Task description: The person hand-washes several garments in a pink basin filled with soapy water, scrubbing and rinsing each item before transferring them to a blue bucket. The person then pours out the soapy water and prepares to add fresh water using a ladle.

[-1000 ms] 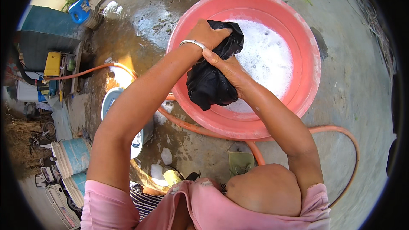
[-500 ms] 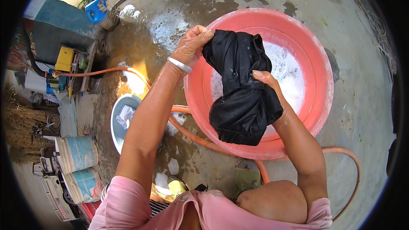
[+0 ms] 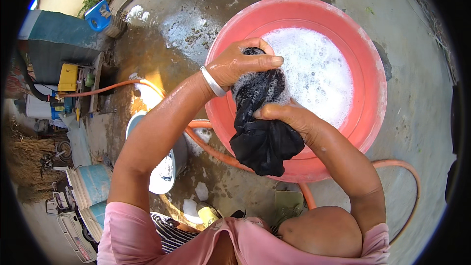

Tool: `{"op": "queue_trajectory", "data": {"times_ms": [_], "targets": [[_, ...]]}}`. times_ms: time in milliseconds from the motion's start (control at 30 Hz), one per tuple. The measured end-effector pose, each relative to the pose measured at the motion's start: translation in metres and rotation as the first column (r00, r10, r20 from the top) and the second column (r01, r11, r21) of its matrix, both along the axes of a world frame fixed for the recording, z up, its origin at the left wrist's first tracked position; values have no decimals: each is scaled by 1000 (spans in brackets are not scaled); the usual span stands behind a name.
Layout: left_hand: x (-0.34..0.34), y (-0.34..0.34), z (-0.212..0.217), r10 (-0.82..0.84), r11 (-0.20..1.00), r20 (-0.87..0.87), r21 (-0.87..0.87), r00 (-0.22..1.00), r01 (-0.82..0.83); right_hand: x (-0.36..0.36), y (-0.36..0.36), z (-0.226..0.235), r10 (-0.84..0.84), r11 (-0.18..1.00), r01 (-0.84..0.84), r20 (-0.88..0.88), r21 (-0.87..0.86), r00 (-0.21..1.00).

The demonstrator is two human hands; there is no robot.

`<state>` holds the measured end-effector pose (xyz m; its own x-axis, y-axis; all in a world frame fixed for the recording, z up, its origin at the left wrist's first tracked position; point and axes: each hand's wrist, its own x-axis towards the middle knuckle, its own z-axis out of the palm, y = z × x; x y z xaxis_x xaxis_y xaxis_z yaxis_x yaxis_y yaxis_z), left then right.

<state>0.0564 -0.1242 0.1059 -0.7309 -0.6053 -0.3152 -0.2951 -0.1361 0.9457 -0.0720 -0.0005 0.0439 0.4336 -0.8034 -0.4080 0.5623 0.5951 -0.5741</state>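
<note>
A wet black cloth garment (image 3: 267, 142), bunched up and streaked with suds at its upper part, hangs over the near left side of a large pink basin (image 3: 365, 68). White soapy water (image 3: 314, 73) with bubbles lies in the basin. My left hand (image 3: 245, 64), wearing a pale bangle (image 3: 213, 82) at the wrist, is closed round the garment's upper end. Lower down, my right hand (image 3: 292, 118) grips its middle, thumb on top and the other fingers mostly hidden. The exact kind of garment cannot be made out.
An orange hose (image 3: 216, 154) runs under the basin and curves away at the right. Left of the basin, a pale blue tub (image 3: 179, 154) holds some light cloth, partly behind my left arm. Stacked buckets (image 3: 91, 186) stand farther left. A blue container (image 3: 99, 15) is at the far left.
The garment has been gathered into a narrower bunch and its upper part now shows suds. My left hand has moved down and right; my right hand has moved down and left.
</note>
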Motion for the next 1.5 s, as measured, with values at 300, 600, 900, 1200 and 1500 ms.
{"op": "queue_trajectory", "data": {"times_ms": [300,600,900,1200,1500], "targets": [[-3,21,-21,-81,855,353,-456,932,247,29,6,-30,-43,993,23,-173,-114,984],[-15,28,-32,75,745,468,-613,881,262,34,0,-52,-178,961,93,-323,-261,930],[-1,11,-23,266,862,266,-496,927,-105,24,-9,-37,-253,888,121,-250,-444,935],[-7,11,-32,274,853,391,-520,879,-34,18,-6,-18,-163,910,74,-187,-408,969],[30,-18,-3,-35,981,-264,173,964,83,-1,-1,13,-84,970,91,41,-226,996]]}}
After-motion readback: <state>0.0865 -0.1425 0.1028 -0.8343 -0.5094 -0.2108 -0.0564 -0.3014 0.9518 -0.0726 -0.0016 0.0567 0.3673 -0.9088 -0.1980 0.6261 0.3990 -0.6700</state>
